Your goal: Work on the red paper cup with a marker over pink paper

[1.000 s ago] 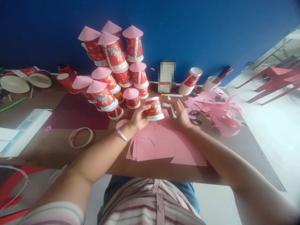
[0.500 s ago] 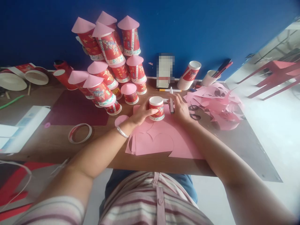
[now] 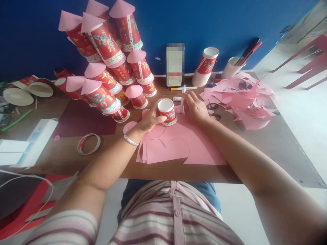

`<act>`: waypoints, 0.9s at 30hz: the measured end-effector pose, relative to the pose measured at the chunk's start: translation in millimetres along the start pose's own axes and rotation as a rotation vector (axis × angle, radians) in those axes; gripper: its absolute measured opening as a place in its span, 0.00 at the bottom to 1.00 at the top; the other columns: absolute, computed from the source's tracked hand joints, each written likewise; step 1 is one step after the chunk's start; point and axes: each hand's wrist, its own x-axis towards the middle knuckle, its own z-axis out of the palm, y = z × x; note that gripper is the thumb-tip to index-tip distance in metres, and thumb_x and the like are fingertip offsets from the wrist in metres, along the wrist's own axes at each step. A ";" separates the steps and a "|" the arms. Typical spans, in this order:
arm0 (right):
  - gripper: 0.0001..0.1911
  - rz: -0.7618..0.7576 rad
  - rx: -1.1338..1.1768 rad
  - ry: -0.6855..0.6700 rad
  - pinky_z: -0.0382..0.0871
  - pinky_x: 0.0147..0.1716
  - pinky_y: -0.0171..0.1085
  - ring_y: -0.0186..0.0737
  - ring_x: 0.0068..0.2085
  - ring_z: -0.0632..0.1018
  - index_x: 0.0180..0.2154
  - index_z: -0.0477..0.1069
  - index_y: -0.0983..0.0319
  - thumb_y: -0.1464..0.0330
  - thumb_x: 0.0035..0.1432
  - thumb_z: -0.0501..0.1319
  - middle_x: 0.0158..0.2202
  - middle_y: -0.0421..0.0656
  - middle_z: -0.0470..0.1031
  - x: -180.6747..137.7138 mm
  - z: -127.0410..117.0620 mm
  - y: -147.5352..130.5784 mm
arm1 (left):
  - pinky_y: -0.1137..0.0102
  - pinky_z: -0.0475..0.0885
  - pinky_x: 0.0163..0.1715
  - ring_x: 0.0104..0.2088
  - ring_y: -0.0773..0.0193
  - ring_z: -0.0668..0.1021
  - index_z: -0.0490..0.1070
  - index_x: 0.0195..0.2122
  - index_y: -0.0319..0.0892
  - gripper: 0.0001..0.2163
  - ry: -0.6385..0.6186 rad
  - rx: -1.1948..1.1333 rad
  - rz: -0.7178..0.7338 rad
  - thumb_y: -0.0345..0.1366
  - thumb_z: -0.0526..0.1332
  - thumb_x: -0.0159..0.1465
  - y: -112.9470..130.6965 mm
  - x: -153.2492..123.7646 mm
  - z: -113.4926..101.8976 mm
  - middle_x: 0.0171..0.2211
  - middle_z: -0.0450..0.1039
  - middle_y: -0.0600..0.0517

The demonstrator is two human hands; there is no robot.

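My left hand (image 3: 150,119) grips a red patterned paper cup (image 3: 170,116) by its left side, thumb across the front. The cup stands upright, its white end facing up. To its right, my right hand (image 3: 195,108) holds a slim white tube with a pointed tip (image 3: 182,99) nearly upright between thumb and fingers. Between cup and tube lies a small white cylinder (image 3: 177,98). Beneath both hands are stacked pink paper sheets (image 3: 176,149) with curved outlines. A pink paper disc (image 3: 129,126) lies by my left wrist.
Red cup towers with pink cone roofs (image 3: 103,39) stand at back left. A phone (image 3: 175,66) leans on the blue wall above a yellow-and-white marker (image 3: 184,88). Right are stacked cups (image 3: 205,66), a pen cup (image 3: 233,69), pink scraps (image 3: 242,95) and scissors (image 3: 214,111). A tape roll (image 3: 89,144) lies left.
The camera view has shifted, so the cup towers appear higher and farther left. Both hands keep their holds. The white cylinder now shows more plainly between the cup and the tube.
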 end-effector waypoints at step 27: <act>0.27 -0.022 -0.018 -0.031 0.82 0.49 0.49 0.57 0.58 0.81 0.68 0.78 0.56 0.77 0.76 0.54 0.54 0.52 0.85 5.1 3.1 -4.2 | 0.54 0.78 0.60 0.57 0.44 0.85 0.80 0.46 0.45 0.21 0.151 -0.070 -0.012 0.46 0.78 0.53 12.2 9.7 -3.9 0.47 0.85 0.45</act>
